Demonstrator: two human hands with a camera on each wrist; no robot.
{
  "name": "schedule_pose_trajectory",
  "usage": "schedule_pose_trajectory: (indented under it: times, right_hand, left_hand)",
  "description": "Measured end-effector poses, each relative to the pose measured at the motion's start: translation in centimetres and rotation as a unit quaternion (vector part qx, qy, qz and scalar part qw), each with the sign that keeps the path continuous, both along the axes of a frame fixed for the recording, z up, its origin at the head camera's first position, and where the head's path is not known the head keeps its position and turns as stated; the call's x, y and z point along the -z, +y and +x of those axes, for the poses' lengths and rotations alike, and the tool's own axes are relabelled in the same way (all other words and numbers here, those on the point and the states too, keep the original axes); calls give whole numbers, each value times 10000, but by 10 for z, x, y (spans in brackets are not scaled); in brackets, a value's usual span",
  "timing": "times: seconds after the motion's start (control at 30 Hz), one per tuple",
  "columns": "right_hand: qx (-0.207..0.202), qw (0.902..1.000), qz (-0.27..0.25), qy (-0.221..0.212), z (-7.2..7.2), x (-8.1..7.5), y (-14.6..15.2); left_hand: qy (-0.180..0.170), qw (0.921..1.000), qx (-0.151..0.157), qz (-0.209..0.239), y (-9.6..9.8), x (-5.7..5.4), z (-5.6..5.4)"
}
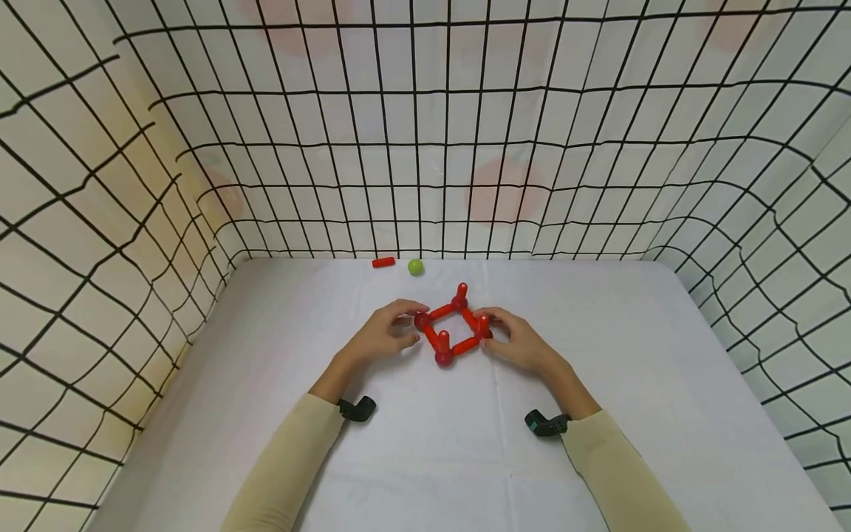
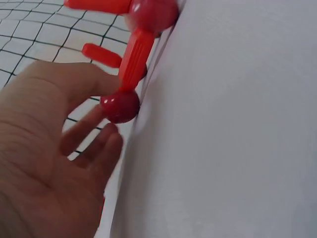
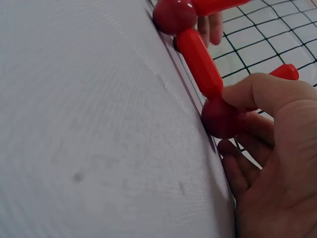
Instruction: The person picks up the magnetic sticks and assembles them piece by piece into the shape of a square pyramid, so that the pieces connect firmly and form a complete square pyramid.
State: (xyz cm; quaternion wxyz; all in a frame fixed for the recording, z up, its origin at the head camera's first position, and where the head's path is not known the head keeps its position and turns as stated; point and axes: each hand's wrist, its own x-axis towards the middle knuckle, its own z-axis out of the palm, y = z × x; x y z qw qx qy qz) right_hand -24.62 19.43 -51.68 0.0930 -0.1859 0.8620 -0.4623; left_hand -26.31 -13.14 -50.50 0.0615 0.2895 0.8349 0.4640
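A square frame [image 1: 435, 338] of red rods and darker red balls lies on the white cloth, with short rods standing up from three of its corners. My left hand [image 1: 382, 334] curves loosely around the left corner ball [image 2: 120, 106], which bears no upright rod. Its thumb and fingers look slightly apart from that ball in the head view. At the opposite corner, my right hand [image 1: 521, 341] pinches the right corner ball [image 3: 223, 119], thumb on the near side and fingers behind it. The near corner ball [image 1: 444, 358] rests on the cloth between the hands.
Behind the frame, near the back edge of the white-covered table [image 1: 425, 458], lie a loose red rod [image 1: 383, 262] and a green ball [image 1: 415, 267]. A black grid net [image 1: 419, 144] over white cloth rises along the back and both sides.
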Motion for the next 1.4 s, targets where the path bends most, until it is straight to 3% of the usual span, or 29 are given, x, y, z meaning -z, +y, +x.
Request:
schedule_pose_trajectory:
  times: [0.13, 0.3, 0.47, 0.67, 0.77, 1.03, 1.17, 1.4]
  right_hand:
    - [121, 9999, -25, 60, -1, 0, 2]
    - [292, 9990, -273, -177, -4, -1, 7]
    - [110, 9989, -44, -459, -1, -8, 12]
    - [-263, 9991, 226, -247, 2, -5, 9]
    - [-196, 9990, 344, -200, 1, -4, 9]
    - [-189, 9990, 341, -231, 0, -4, 11]
    - [-152, 9988, 348, -301, 1, -4, 10]
    - [-149, 9988, 379, -286, 1, -2, 11]
  left_hand:
    - [68, 9988, 48, -473, 2, 1, 0]
    - [131, 9983, -65, -567, 5, 1, 2]
    - [109, 9985, 26, -543, 10, 0, 6]
    - [254, 9965, 104, -792, 18, -3, 16]
    - [338, 9962, 179, -782, 22, -3, 17]
    - [443, 9968, 128, -649, 25, 4, 14]
    - [278, 9982, 76, -517, 20, 3, 10]
    - [-156, 9987, -467, -152, -4, -5, -9]
